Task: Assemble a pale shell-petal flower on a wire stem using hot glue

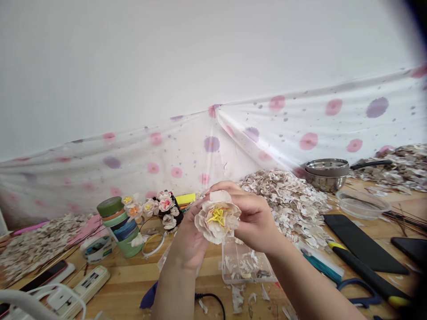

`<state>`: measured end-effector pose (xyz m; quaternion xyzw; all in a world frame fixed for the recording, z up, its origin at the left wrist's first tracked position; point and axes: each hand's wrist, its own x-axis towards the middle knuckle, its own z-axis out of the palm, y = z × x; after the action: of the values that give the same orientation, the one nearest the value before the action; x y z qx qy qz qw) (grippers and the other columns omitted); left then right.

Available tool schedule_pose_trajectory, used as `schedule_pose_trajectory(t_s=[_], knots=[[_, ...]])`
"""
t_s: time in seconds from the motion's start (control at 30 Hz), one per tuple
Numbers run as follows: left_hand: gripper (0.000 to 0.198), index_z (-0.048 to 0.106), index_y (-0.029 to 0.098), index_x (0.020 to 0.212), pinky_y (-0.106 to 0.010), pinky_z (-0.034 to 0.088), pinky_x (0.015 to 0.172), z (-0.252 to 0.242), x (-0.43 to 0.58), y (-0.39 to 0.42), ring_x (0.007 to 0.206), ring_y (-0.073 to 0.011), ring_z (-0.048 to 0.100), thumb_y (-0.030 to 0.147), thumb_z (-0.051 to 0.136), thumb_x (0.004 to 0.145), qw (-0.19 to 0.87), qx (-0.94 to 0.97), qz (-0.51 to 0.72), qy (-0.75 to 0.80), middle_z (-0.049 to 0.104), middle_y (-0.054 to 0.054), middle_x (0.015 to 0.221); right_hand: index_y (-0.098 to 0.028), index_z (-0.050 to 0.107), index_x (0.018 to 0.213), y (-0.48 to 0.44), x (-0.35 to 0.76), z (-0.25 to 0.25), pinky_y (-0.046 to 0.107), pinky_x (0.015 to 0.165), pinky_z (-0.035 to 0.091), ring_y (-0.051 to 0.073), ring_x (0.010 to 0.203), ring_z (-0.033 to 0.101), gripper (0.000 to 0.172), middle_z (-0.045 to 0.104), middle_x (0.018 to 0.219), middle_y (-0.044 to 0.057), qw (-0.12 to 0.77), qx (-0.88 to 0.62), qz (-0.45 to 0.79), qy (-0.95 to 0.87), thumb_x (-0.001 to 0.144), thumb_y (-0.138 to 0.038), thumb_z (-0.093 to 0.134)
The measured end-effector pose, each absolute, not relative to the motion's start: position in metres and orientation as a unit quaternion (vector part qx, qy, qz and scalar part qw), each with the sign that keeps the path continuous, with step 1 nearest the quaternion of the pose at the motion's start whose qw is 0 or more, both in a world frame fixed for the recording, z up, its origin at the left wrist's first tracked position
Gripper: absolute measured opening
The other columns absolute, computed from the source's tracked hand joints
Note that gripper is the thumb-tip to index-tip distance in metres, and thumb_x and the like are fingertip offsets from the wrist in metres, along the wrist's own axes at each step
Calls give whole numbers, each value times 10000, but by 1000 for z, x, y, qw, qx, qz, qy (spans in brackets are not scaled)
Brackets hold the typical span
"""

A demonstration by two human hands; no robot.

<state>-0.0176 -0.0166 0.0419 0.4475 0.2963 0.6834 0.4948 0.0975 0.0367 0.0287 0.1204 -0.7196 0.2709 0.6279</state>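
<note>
A handmade flower [216, 217] with cream petals and yellow stamens faces me, held up in front of my chest. My left hand [191, 238] is closed behind its left side, with most fingers hidden by the petals. On the right side, the fingers of my right hand [255, 215] curl round the back of the bloom and touch its petals. Below the hands lies a clear compartment box [248, 279] with white petal scraps in it. Similar flowers [166, 203] stand to the left, in a dark holder.
Heaps of pale petals [290, 204] lie behind and at both sides. Left are a green jar [125, 231], tape rolls [155, 246] and a power strip [85, 291]. Right are steel bowls [327, 175], a clear dish [363, 204], a black slab [363, 244] and blue-handled scissors [360, 293].
</note>
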Motion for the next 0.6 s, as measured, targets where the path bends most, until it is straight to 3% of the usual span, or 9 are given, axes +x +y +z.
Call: schedule_pose_trajectory(t_s=[0.17, 0.6], knots=[[312, 672, 181, 641, -215, 480, 636, 37, -17, -12, 635, -113, 577, 314, 904, 480, 511, 464, 670, 274, 607, 41, 602, -287, 772, 978, 38, 97, 31, 412, 836, 539, 195, 850, 657, 146, 760, 813, 34, 647, 135, 237, -712, 891, -269, 657], [278, 687, 185, 691, -241, 520, 697, 35, -16, -13, 767, -162, 637, 295, 880, 524, 511, 444, 676, 291, 657, 1, 666, -330, 765, 1020, 41, 100, 30, 388, 828, 523, 183, 833, 645, 180, 750, 787, 16, 644, 137, 237, -715, 879, -263, 674]])
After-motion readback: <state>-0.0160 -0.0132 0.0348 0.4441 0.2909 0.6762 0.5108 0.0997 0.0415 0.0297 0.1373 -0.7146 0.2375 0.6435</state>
